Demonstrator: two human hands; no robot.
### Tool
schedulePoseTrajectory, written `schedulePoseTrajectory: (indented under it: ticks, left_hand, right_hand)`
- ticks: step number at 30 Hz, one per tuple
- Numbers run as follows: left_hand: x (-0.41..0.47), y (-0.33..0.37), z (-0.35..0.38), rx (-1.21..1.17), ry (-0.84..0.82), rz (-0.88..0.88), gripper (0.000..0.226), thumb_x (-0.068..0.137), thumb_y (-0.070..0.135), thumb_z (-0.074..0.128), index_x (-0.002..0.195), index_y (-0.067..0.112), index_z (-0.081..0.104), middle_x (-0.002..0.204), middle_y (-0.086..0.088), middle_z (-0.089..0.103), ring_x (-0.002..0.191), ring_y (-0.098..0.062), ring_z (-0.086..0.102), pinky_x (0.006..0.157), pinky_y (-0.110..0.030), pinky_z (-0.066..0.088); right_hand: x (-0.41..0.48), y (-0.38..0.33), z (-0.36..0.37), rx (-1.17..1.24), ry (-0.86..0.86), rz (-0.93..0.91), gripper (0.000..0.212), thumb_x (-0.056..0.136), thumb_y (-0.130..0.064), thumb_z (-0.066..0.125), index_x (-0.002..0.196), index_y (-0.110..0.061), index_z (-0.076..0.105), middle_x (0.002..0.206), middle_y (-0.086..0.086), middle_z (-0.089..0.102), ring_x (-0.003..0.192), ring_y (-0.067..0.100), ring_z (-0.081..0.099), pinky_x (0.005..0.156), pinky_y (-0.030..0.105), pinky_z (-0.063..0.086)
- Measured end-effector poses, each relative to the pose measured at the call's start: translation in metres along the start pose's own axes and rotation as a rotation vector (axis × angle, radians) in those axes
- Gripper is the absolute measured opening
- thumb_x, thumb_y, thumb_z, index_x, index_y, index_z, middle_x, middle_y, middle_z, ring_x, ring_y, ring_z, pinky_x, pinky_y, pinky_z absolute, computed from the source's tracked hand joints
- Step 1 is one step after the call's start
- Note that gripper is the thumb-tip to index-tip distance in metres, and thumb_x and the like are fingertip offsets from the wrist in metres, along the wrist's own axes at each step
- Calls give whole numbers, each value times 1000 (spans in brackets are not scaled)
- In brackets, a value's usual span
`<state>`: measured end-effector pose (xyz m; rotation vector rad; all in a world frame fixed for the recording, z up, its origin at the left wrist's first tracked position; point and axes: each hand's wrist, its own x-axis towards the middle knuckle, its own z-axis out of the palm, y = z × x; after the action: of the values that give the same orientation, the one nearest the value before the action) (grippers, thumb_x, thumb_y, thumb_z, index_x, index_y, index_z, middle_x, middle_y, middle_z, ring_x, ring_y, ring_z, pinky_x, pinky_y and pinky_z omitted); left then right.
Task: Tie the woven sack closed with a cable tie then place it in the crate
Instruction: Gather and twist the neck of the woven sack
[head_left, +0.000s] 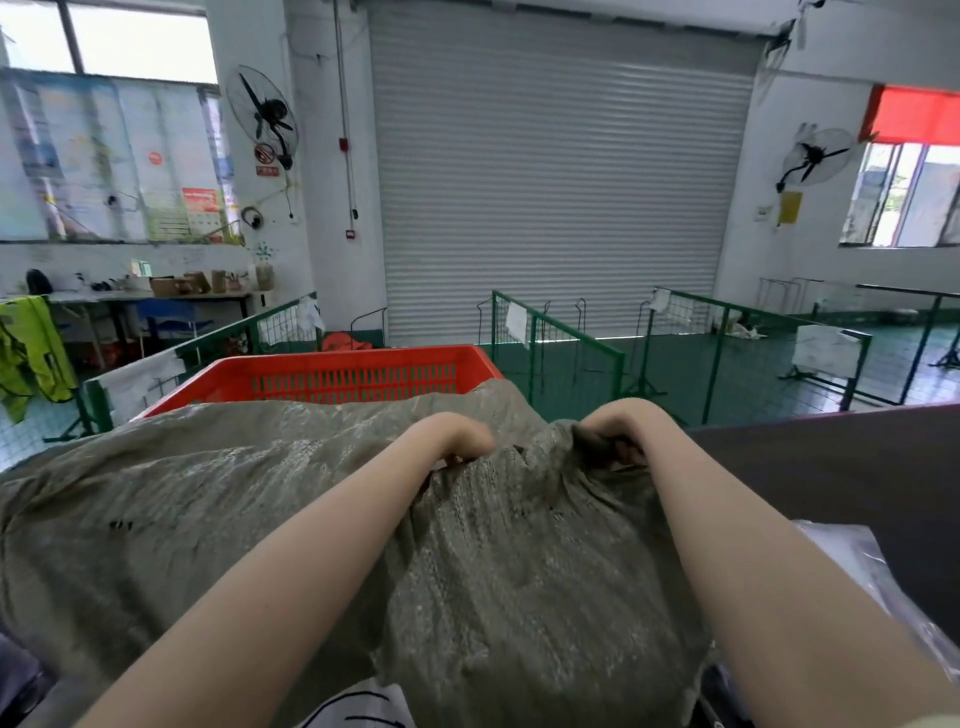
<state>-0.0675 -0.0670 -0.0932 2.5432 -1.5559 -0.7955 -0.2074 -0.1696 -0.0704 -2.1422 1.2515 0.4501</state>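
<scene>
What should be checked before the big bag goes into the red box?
1. Both hands gripping: left hand and right hand each clutch the woven sack. Ok.
2. Sack mouth bunched shut: fabric is gathered at the right hand, but spread out elsewhere. Not ok.
3. Cable tie on: none visible. Not ok.
4. Fabric sound: small holes show near the middle. Not ok.
5. Red crate close: right behind the sack. Ok.
6. Crate empty: the sack hides its inside. Cannot tell.
</scene>
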Motion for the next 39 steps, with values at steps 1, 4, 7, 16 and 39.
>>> schedulePoseTrajectory:
  ticks: [1,4,7,16,39]
  left_hand:
    - [-1,2,-2,-33,38,13,31,98,16,32,120,3,49,106,-14,54,62,-15,43,56,-27,37]
    - [-15,12,-10,-267,257,40,34,98,38,30,94,11,49,71,-5,44,54,-14,35,47,-21,34]
    - [-23,18,-24,-612,184,30,63,91,62,19,115,12,49,100,-10,52,82,-21,52,71,-26,40]
    - [-31,21,-42,-1235,-75,257,56,89,59,30,79,11,55,73,-6,59,73,-21,55,73,-39,48]
    - [-92,69,-145,-938,1235,629,31,92,19,49,118,3,57,122,-14,63,116,-25,56,105,-37,42]
  right_hand:
    - [1,-1,2,29,46,-32,41,95,-15,36,55,-7,40,30,4,42,23,11,38,27,10,26]
    - [11,-4,-2,239,295,-172,24,89,-11,43,67,-4,49,53,9,49,42,17,44,39,17,33]
    - [8,-15,-12,665,426,-428,6,88,-13,51,87,-9,55,70,6,54,59,16,49,53,24,40]
    - [-42,-40,-32,989,-12,-1001,22,85,-3,41,91,-10,62,67,4,70,60,16,66,62,24,55]
    - [-71,-59,-31,918,-84,-929,25,88,-30,51,90,-11,66,77,3,75,73,15,70,79,28,56]
